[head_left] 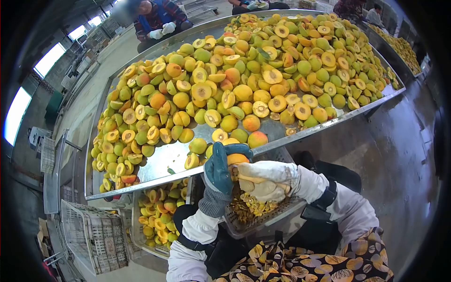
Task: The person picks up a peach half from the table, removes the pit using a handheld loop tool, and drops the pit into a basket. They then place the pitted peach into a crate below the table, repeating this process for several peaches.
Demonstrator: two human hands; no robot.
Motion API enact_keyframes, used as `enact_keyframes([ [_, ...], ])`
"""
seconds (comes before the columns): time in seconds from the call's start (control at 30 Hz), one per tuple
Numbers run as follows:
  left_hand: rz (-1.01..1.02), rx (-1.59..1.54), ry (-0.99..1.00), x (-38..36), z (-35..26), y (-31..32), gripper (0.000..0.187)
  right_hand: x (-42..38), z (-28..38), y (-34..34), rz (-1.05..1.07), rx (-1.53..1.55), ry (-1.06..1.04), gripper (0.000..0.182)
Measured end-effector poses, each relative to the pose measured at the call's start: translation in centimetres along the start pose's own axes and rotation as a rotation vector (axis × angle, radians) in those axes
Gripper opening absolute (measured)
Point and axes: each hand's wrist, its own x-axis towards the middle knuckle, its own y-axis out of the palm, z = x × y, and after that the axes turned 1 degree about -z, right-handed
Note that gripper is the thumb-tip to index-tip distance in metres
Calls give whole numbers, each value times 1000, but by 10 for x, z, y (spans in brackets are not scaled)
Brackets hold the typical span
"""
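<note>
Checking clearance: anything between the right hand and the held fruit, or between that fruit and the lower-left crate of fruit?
Nothing visible between the right hand and the fruit; they seem to touch. Toward the crate, the left hand lies across the line in this view, and the table edge hides the crate's far end.

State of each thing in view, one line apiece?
Left hand: gloved, gripping
Right hand: gloved, fingers curled, contents unclear
Held fruit: gripped, cut state unclear
Metal table: heaped, partly bare
Table fruit: many halved
Left crate: fruit inside
Crate below hands: holding pits or scraps
</note>
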Motion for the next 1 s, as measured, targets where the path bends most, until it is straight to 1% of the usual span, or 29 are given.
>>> enact_keyframes([
  [0.07, 11, 4, 20, 2, 7, -8, 66, 0, 1, -1, -59, -144, 25, 52],
  [0.1, -18, -98, -105, 1, 17, -17, 66, 1, 1, 3, -84, -212, 40, 52],
  [0.17, -73, -310, -346, 1, 36, -40, 67, -2, 12, 13, -111, -662, 120, 53],
  [0.2, -97, -313, -254, -3, 34, -53, 66, -3, 15, 16, -124, -886, 159, 54],
  [0.23, -168, -156, -209, -5, 32, -78, 64, 5, 3, -4, -194, -1233, 90, 58],
  [0.27, -244, 6, -176, -8, 30, -103, 63, 6, -5, -16, -277, -1503, -82, 60],
  [0.3, -255, 290, -124, -16, 3, -117, 61, 4, -5, -13, -406, -1633, 101, 58],
  [0.33, -296, 476, -270, -27, 4, -146, 56, 2, -4, -11, -538, -1755, 293, 57],
  [0.4, -309, 1182, -458, -33, 0, -178, 44, 0, -15, -28, -600, -1779, 514, 55],
  [0.47, -210, 1625, -459, -32, -1, -186, 38, -1, -25, -36, -588, -1804, 505, 55],
  [0.53, -391, 1517, 58, -16, 24, -178, 35, 3, -30, -32, -571, -1768, 496, 56],
  [0.57, -283, 1361, -46, 8, 17, -158, 42, 4, -33, -33, -573, -1794, 458, 57],
  [0.6, -161, 1246, -45, 25, 31, -150, 56, 6, -37, -34, -573, -1819, 418, 58],
  [0.63, -73, 1371, -83, 39, 38, -133, 67, 7, -39, -35, -574, -1842, 377, 58],
  [0.67, 28, 1452, -77, 50, 41, -119, 69, 8, -40, -32, -579, -1834, 358, 59],
  [0.73, 90, 1358, -135, 75, 64, -119, 63, 8, -34, -28, -602, -1821, 316, 60],
  [0.77, 59, 1326, -66, 79, 67, -122, 60, 5, -31, -28, -598, -1776, 236, 63],
  [0.8, 34, 1292, -2, 81, 60, -121, 57, 1, -28, -28, -575, -1663, 210, 63],
  [0.83, -64, 1082, 18, 75, 56, -120, 52, -2, -25, -28, -550, -1545, 183, 62],
  [0.87, -53, 696, -43, 68, 52, -118, 50, -4, -23, -27, -520, -1421, 156, 62],
  [0.9, -40, 314, -116, 52, 47, -114, 52, -8, -20, -28, -372, -1243, -10, 59],
  [0.93, -37, -70, -185, 36, 40, -105, 55, -15, -9, -10, -357, -915, 158, 52],
  [1.0, 117, -596, -380, 9, 12, -75, 61, -22, 5, 18, -342, -561, 123, 53],
])
